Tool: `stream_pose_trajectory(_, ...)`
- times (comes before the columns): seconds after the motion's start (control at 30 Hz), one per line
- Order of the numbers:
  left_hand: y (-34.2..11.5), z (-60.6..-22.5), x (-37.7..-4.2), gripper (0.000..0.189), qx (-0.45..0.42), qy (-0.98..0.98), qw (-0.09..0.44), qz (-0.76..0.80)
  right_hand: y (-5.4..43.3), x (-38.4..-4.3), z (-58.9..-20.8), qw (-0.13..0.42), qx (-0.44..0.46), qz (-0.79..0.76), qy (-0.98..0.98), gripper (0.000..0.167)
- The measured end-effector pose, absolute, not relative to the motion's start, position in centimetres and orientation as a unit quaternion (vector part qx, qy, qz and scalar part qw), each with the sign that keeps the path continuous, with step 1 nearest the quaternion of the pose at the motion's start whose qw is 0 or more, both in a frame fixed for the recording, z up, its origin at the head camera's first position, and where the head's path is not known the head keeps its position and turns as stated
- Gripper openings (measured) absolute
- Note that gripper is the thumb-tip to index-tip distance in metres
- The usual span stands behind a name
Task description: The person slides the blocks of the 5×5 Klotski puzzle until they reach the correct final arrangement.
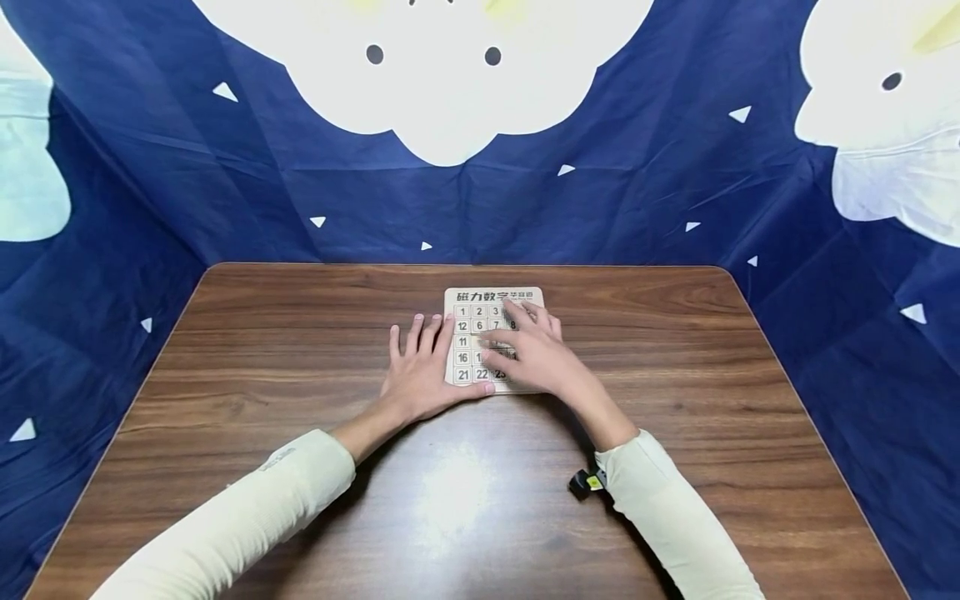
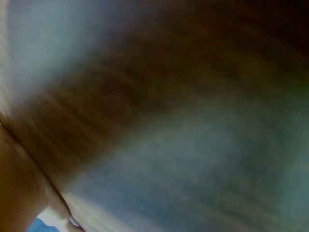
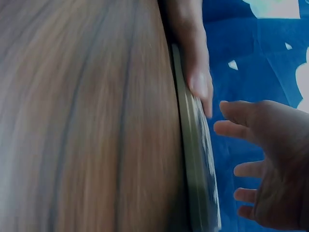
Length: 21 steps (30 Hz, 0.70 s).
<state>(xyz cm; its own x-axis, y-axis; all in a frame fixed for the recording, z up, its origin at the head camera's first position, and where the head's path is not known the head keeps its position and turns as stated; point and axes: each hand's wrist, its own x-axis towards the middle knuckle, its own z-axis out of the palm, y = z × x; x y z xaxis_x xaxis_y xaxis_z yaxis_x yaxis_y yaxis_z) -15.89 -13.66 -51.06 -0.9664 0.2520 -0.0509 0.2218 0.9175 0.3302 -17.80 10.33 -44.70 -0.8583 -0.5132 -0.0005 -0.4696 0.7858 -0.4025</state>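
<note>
A pale number sliding puzzle [image 1: 480,297] with square numbered tiles and dark lettering along its top lies on the table. My left hand [image 1: 423,375] braces its left side, fingers straight and spread, with the thumb along the near edge. Over the right part of the tiles is my right hand [image 1: 536,354], fingers spread, hiding several numbers. In the right wrist view, the puzzle's side [image 3: 190,145] shows low on the wood, the left thumb [image 3: 198,82] rests at its rim, and the right hand [image 3: 275,159] hovers above it, holding nothing. The left wrist view is mostly blurred tabletop.
The brown wood-grain table [image 1: 300,500] has rounded far corners and a bright glare spot near its middle. Dark blue cloth [image 1: 465,208] with white shapes stands behind and at both sides. A small black wrist camera [image 1: 581,485] sticks out by the right sleeve.
</note>
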Motion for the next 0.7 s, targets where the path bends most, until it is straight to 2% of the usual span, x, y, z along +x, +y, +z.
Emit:
stream_pose_trajectory(0.23, -13.5, -51.0, -15.9, 0.145, 0.122, 0.979, 0.045, 0.159, 9.1, -17.8, -44.9, 0.087, -0.267, -0.184, 0.942, 0.048)
stream_pose_trajectory(0.5, -13.5, -51.0, -16.0, 0.146, 0.119, 0.978, 0.047, 0.163, 10.6, -18.0, -44.6, 0.068, -0.238, -0.187, 0.950, 0.039)
stream_pose_trajectory(0.7, -13.6, -51.1, -15.9, 0.146, 0.120, 0.978, 0.045, 0.167, 9.2, -18.7, -45.3, 0.068, -0.249, -0.205, 0.944, 0.050)
